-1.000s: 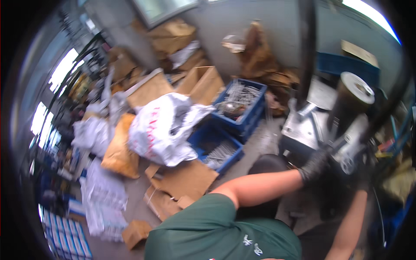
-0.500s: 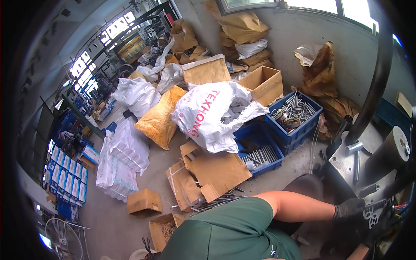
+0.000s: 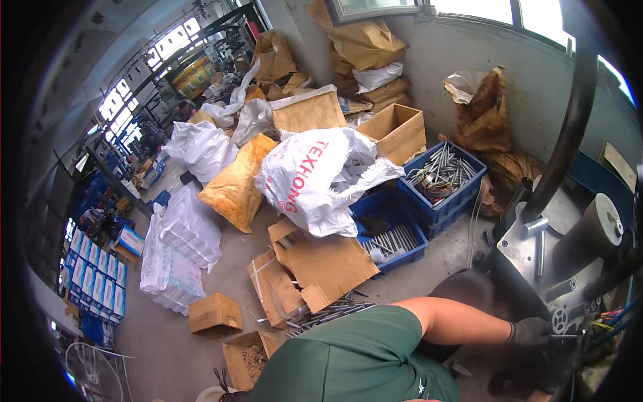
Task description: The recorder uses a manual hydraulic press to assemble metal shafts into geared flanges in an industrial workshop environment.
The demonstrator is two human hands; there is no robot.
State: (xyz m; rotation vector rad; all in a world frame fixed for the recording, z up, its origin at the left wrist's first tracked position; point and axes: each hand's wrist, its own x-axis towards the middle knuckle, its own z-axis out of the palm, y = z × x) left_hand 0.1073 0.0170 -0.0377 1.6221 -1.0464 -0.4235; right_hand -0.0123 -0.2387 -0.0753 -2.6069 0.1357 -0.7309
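One gloved hand (image 3: 532,329) against grey machine (image 3: 536,251).

Blue crates (image 3: 392,236), flattened cardboard (image 3: 325,264) and sacks (image 3: 311,177) crowding the floor; bare concrete strip (image 3: 442,258) beside the machine (image 3: 559,268).

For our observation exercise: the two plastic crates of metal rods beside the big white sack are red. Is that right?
Not quite. The head view shows the two plastic crates of metal rods beside the big white sack are blue, not red.
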